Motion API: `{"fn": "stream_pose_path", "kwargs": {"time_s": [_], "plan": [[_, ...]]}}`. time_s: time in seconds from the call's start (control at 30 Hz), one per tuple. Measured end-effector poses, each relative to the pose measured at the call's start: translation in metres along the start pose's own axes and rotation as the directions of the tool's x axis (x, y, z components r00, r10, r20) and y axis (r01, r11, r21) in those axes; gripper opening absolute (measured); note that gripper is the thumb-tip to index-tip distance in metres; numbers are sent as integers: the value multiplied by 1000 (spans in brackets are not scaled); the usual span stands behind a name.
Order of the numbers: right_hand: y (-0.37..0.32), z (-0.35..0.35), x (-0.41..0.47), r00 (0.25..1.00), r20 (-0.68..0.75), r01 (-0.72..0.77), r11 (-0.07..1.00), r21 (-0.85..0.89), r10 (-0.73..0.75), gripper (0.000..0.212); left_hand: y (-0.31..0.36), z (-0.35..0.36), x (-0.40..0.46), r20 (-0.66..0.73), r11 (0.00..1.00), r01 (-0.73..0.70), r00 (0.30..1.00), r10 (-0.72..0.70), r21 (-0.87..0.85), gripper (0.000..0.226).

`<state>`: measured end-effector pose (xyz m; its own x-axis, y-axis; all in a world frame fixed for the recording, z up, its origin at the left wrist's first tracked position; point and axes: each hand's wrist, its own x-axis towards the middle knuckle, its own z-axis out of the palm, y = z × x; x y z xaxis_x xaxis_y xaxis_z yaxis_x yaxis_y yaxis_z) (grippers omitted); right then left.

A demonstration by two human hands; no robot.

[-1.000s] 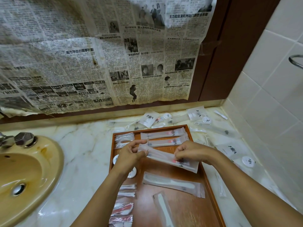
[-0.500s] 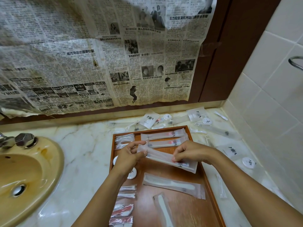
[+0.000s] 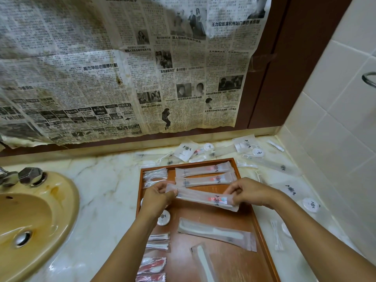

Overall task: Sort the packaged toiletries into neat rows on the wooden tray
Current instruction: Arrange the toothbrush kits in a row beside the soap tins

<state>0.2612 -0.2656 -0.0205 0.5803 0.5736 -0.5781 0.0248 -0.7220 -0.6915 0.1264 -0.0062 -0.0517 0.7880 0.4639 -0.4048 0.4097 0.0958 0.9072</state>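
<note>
A wooden tray (image 3: 227, 267) lies on the marble counter. Both hands hold a long frosted toothbrush packet (image 3: 200, 197) just above the tray's upper middle, tilted down to the right. My left hand (image 3: 157, 197) pinches its left end; my right hand (image 3: 247, 193) pinches its right end. Two similar toothbrush packets (image 3: 203, 169) lie in a row at the tray's far end. Two comb packets (image 3: 215, 234) lie lower down. Small floss, swab and razor packets (image 3: 155, 176) run down the tray's left side, with a round white container (image 3: 163, 218) among them.
More packets and round containers (image 3: 311, 204) are scattered on the counter behind and right of the tray. A yellow sink (image 3: 30, 222) with a tap (image 3: 30, 176) is at the left. Newspaper (image 3: 122, 68) covers the wall; white tiles stand at the right.
The held toothbrush packet has shifted slightly toward the far end of the tray, closer to the two packets lying there. Both hands keep their hold.
</note>
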Motion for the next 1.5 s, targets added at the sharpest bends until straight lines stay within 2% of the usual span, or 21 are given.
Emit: {"fn": "stream_pose_path", "kwargs": {"time_s": [0.1, 0.17, 0.27, 0.5, 0.7, 0.77, 0.83, 0.97, 1.13, 1.23, 1.5], "plan": [[10, -3, 5, 994, -110, 2, 1000, 19, 0, 27, -1, 5, 2, -53, 981, -54, 996, 65, 184, 17], [15, -5, 10, 976, -220, 9, 1000, -3, -10, 25, 0, 10, 3, -81, 930, -108, 986, 145, 352, 17], [19, -3, 16, 938, -346, 4, 997, -72, -29, 23, -3, 17, 5, -41, 836, -148, 979, 199, 528, 20], [27, 5, 29, 904, -425, -88, 954, -288, -45, 22, -9, 29, 11, -24, 598, -135, 968, 250, 790, 20], [29, 10, 33, 865, -498, -138, 928, -346, -57, 22, -13, 30, 14, 47, 450, -243, 914, 403, 859, 26], [31, 13, 30, 822, -554, -100, 925, -368, -132, 24, -15, 28, 13, 92, 391, -298, 880, 467, 870, 27], [33, 19, 26, 759, -603, -62, 895, -442, -245, 24, -18, 24, 13, 183, 314, -391, 829, 529, 865, 20], [41, 40, 25, 734, -518, 54, 799, -599, -439, 21, -32, 18, 15, 326, 202, -512, 756, 568, 835, 9], [60, 51, 25, 730, -530, 22, 790, -613, -432, 26, -42, 14, 19, 344, 142, -508, 737, 582, 850, 12], [66, 53, 25, 686, -579, 11, 802, -598, -441, 22, -43, 14, 21, 346, 119, -505, 726, 594, 855, 10], [75, 61, 27, 551, -690, 14, 832, -554, -469, 19, -44, 15, 20, 298, 144, -472, 736, 608, 870, 4]]}}
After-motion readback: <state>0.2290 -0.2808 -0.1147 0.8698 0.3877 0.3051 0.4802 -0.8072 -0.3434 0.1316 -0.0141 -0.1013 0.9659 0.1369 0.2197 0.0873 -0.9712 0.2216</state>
